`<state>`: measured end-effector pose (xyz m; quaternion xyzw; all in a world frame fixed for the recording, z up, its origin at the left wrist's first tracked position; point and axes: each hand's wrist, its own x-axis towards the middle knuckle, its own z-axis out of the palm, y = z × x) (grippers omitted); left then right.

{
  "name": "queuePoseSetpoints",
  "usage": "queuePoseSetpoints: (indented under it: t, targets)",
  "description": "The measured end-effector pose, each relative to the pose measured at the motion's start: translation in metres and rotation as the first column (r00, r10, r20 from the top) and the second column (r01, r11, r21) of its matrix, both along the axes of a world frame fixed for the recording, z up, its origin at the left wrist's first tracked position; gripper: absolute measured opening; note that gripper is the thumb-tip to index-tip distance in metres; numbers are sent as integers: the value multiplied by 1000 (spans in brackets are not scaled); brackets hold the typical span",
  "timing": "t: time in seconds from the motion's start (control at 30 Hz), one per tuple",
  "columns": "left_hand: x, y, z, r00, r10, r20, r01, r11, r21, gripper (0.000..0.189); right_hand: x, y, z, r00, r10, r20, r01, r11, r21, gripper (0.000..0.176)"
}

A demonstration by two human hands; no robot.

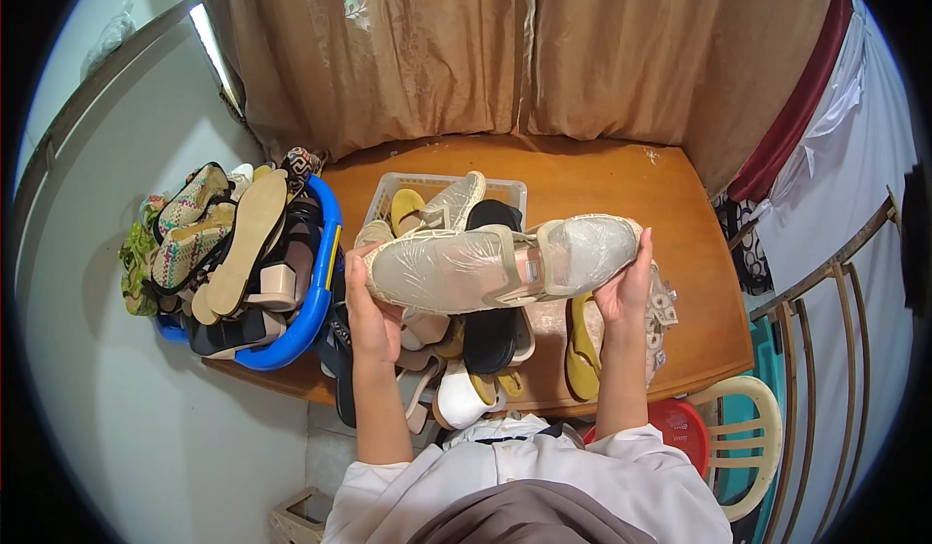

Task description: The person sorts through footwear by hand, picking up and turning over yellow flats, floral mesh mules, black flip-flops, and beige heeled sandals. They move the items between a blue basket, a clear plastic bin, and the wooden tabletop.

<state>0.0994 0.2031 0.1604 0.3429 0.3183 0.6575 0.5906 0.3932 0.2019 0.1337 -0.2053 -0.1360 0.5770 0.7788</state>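
Beige fabric slip-on shoe (500, 264) is held level above the wooden table (680, 253), gripped end to end: left hand (371, 316) clasped around one end, right hand (626, 287) clasped around the other, over a white plastic basket (388, 190) of shoes.

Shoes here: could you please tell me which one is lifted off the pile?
The shiny beige shoe, held at its ends by left hand and right hand; the other shoes lie below.
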Motion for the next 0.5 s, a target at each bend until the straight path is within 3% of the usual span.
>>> queuePoseSetpoints:
  t: [0.5]
  targets:
    - [38,-24,5,944,-16,328,31,999,-41,40,-15,-1,36,983,-145,112,139,989,55,39]
